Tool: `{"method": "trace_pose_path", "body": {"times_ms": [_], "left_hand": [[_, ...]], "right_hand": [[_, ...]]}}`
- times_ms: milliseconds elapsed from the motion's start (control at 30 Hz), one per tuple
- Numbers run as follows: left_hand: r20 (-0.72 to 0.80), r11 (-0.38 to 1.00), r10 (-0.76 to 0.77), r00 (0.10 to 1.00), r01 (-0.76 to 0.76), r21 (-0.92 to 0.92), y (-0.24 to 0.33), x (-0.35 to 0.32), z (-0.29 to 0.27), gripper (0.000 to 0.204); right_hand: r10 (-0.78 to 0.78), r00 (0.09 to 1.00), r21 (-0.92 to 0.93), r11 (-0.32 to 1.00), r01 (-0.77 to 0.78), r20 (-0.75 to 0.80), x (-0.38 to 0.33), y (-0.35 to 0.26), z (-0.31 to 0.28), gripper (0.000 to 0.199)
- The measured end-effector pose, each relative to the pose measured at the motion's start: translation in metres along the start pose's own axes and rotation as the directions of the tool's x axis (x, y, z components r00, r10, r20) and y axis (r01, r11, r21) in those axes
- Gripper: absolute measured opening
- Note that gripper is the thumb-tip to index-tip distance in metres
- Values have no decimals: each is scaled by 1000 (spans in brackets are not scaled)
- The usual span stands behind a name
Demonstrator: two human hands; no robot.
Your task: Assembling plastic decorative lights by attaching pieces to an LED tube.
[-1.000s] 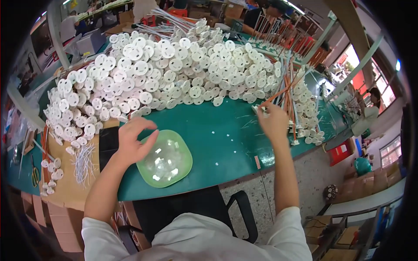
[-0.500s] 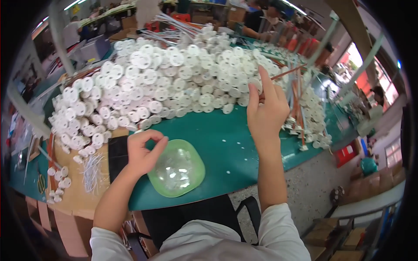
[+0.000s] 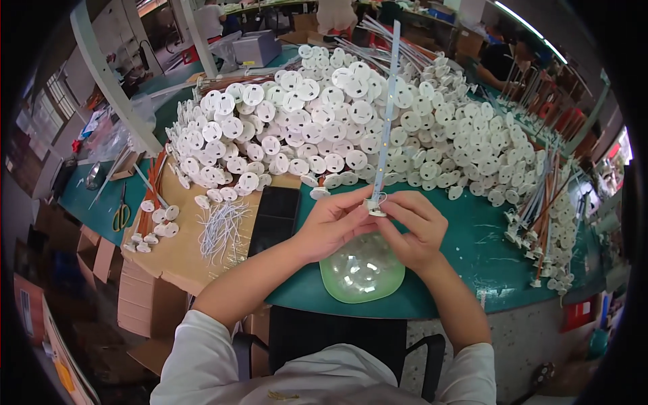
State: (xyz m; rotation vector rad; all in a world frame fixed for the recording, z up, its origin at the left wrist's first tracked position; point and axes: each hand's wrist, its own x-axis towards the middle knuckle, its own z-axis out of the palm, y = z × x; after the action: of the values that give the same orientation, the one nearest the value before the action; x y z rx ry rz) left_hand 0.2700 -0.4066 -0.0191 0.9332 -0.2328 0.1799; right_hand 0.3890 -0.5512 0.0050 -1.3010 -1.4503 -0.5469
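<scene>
Over the bowl, both of my hands meet at the foot of an upright LED strip (image 3: 386, 128), a thin pale bar dotted with small yellowish chips. A small round white base with a thin white wire sits at its lower end. My left hand (image 3: 327, 228) pinches this base between thumb and fingers. My right hand (image 3: 416, 226) is closed at the base's other side, fingertips by the wire; any small part between them is hidden. Just beneath the hands stands a light green bowl (image 3: 361, 297) with clear, shiny contents.
Beyond my hands lies a large heap of white disc-ended strips (image 3: 290, 128). To the left are a black flat object (image 3: 275, 209), a bunch of white wires (image 3: 223, 229) on brown cardboard (image 3: 182, 260), and scissors (image 3: 122, 214). More strips (image 3: 543, 223) lie at right. People sit farther back.
My right hand has come down from the heap to meet my left above the bowl. An LED strip now stands upright between them. The view has swung left.
</scene>
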Motion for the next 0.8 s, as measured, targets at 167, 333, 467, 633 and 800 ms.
{"method": "trace_pose_path", "body": {"times_ms": [167,333,467,633,800], "left_hand": [[44,999,-24,999,26,-35,-5,-2,6,50],[99,998,-47,994,52,-41,-7,-5,4,51],[58,989,-53,997,60,-132,-8,-8,4,53],[83,992,-5,997,16,-125,-5,-1,-1,61],[95,998,-49,994,53,-39,-1,2,-8,56]], "right_hand": [[-159,987,-101,983,155,-32,6,-5,2,34],[-166,986,-124,979,164,-7,-2,-10,-3,34],[-99,991,-78,991,107,94,2,-11,-8,30],[-33,982,-17,999,37,188,3,-11,-15,26],[-72,991,-31,997,76,117,-2,1,-8,25]]}}
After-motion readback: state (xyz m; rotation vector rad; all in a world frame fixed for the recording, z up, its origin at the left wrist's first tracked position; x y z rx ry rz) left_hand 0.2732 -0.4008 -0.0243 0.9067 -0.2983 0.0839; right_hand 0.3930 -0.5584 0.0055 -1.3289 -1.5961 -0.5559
